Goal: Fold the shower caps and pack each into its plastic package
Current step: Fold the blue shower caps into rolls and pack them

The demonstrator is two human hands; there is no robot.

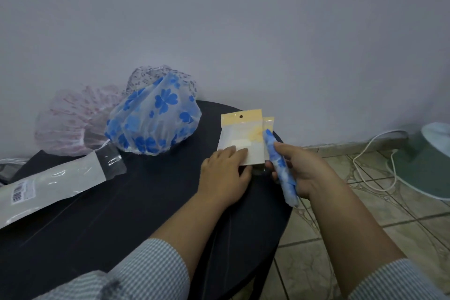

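My right hand (302, 173) grips a shower cap folded into a tight blue-and-white roll (283, 170), held at the table's right edge. My left hand (226, 173) pinches the lower edge of a small plastic package (241, 136) with a yellow header and a hang hole. A second small package (268, 126) peeks out behind it. The roll's upper tip touches that second package. Further back on the table sit an open blue-flowered cap (155, 117), a pink-patterned cap (70, 119) and a purple-dotted cap (151, 75) behind them.
The round black table (121, 202) stands against a pale wall. A long white plastic bag with a barcode (48, 185) lies at the left. On the tiled floor at right are a white cable (365, 153) and a pale green fan base (428, 163).
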